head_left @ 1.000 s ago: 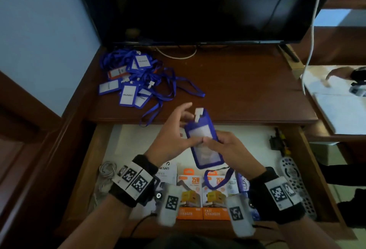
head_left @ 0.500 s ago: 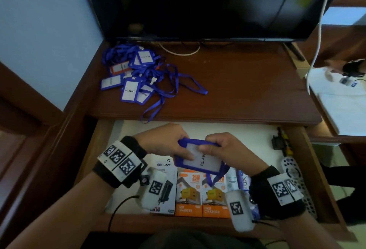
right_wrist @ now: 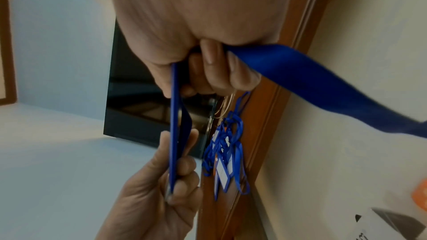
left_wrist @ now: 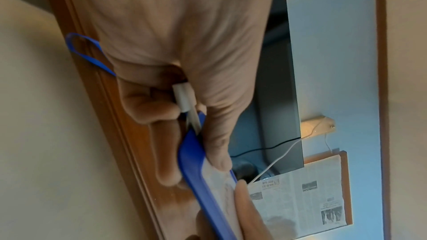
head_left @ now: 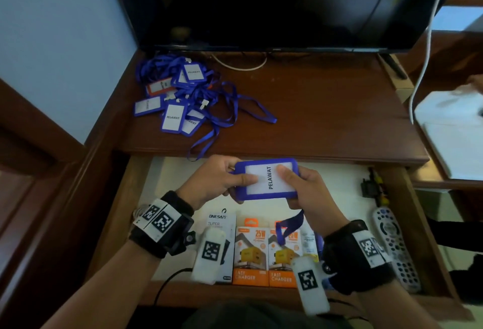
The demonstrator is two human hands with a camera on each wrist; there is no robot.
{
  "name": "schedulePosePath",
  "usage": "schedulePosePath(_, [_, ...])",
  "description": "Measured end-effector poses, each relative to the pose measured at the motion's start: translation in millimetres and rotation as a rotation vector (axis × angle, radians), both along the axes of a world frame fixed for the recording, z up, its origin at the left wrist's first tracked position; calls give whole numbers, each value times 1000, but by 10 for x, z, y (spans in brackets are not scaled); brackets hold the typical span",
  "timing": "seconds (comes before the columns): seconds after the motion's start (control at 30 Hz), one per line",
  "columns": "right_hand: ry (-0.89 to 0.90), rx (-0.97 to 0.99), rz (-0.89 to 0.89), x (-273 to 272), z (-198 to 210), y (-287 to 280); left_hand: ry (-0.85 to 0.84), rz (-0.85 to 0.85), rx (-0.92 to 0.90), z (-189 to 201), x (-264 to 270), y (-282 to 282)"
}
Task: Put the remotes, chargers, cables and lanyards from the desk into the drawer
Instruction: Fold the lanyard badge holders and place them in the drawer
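Head view, badge: both hands have the blue plastic badge holder with the white "PELAWAT" card [head_left: 266,179] at the centre of the frame, held flat and sideways over the open wooden drawer [head_left: 136,198].
Head view, left hand: the left hand [head_left: 209,182] pinches the badge's left end, thumb on top.
Head view, right hand: the right hand [head_left: 308,190] pinches the right end, thumb on the card face.
Head view, strap: its blue ribbon strap [head_left: 290,226] dangles below the right hand over the orange charger boxes [head_left: 264,255].
Head view, what's left: a tangled pile of blue lanyards with badges [head_left: 188,98] sits in the upper left, on the brown wooden desk [head_left: 326,119].
Head view, already stowed: a grey remote control [head_left: 394,245] lies at the drawer's right edge.
Left wrist view: fingers curled under, thumb over the blue frame [left_wrist: 196,161]; a white clip [left_wrist: 182,98] peeks out at the palm.
Right wrist view: the frame [right_wrist: 174,125] is seen edge-on, thin; the strap [right_wrist: 312,83] runs out from the curled fingers.
Handling: I'd call it light, with a fairly stiff frame and a slick card window. The strap is limp and likely to snag or trail over the drawer's edge.
Where to hold: the frame's short ends, as now, with the ribbon gathered in one palm.
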State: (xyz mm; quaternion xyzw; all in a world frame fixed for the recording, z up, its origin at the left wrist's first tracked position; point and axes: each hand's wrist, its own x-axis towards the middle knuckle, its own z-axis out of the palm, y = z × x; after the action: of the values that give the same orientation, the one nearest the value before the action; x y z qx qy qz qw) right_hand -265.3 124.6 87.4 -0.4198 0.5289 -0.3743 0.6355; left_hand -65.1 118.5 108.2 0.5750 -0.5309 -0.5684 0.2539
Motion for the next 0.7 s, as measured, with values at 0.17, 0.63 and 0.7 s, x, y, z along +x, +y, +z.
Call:
schedulePosePath(0.17, [-80,34,-71,17,-26,-55,115,-65,117,-7,-11,52])
schedulePosePath(0.63, [27,8,195,-242,-64,-82,85,-40,55,-4,247,36])
schedulePosePath(0.7, [-51,-3,125,-305,-115,-82,151,146,27,-25,289,29])
